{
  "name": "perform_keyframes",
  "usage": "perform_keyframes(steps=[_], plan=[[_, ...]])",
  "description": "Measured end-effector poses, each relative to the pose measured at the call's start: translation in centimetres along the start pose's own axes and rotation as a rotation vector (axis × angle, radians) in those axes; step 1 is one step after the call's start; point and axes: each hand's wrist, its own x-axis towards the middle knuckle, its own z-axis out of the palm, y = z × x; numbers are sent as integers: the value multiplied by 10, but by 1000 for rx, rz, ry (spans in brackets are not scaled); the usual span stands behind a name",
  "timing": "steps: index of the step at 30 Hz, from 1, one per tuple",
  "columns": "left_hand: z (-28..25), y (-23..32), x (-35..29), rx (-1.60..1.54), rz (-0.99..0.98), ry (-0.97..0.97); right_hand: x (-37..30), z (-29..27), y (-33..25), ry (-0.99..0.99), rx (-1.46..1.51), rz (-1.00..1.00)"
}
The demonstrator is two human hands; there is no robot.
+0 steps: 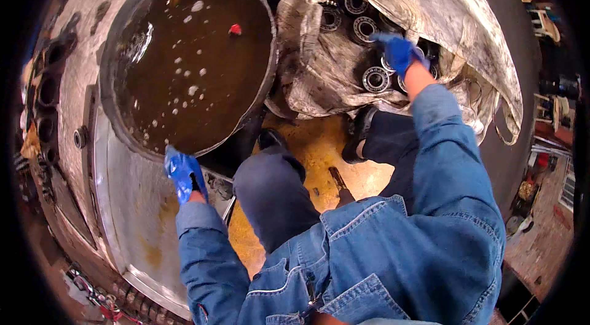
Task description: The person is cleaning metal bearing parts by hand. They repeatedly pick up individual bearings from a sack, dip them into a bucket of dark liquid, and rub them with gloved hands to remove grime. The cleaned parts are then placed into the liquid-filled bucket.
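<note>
A large round tub [107, 73] of murky brown liquid stands at the upper left, with foam flecks and a small red piece [235, 30] on the surface. My left hand [180, 172], in a blue glove, is at the tub's near rim; how its fingers are set does not show clearly. To the right, a dirty pale cloth sack [310, 88] lies spread with several ball bearings [376, 79] in its folds. Over these bearings is my blue-gloved right hand [399, 54], fingers stretched to the left, somewhat blurred. Nothing shows in its grasp.
Under the tub is a metal tray [129, 202]. One small bearing [80, 136] sits on the ledge left of it. Yellowish floor [313, 140] shows between my legs, with a dark-handled tool [341, 183] there. Shelves and a bench [541, 233] with assorted items stand at far right.
</note>
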Motion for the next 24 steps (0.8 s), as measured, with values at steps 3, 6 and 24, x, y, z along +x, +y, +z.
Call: perform_keyframes(steps=[3, 6, 24], plan=[[-45, 69, -18, -242, -17, -93, -25, 77, 130, -88, 427, 381], [-49, 33, -29, -363, -166, -9, -32, 161, 72, 276, 564, 703], [-34, 56, -14, -928, -652, -122, -29, 176, 82, 524, 53, 849]])
